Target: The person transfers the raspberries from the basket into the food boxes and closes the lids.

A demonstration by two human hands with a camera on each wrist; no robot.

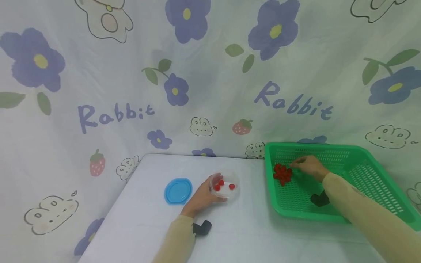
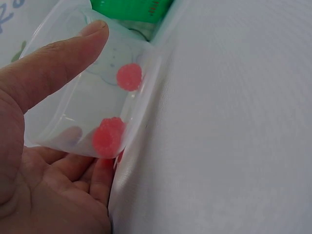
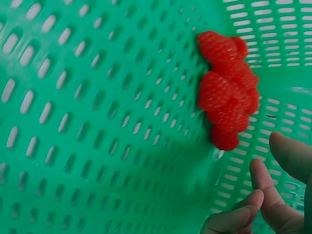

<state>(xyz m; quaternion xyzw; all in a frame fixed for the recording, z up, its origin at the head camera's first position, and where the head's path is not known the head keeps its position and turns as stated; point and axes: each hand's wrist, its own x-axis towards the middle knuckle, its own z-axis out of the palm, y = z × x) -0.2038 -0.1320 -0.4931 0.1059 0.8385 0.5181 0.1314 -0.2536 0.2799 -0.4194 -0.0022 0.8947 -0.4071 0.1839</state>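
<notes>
In the head view, my left hand (image 1: 201, 196) grips a clear plastic tub (image 1: 227, 190) standing on the white table. Its thumb lies along one side and the fingers curl round the other. Several red raspberries (image 2: 108, 137) lie at the bottom of the tub. My right hand (image 1: 309, 167) reaches into the green basket (image 1: 274, 204), just right of a clump of red raspberries (image 1: 283, 174). The right wrist view has the raspberry pile (image 3: 227, 92) against the perforated basket wall. Below it, the thumb and fingers (image 3: 262, 174) are apart with nothing between them.
A blue lid (image 1: 178, 191) lies on the white table (image 1: 131, 226), left of the tub. The basket's raised rim surrounds my right hand on the table's right side. Behind the table hangs a patterned cloth (image 1: 213, 91) with flowers and rabbits.
</notes>
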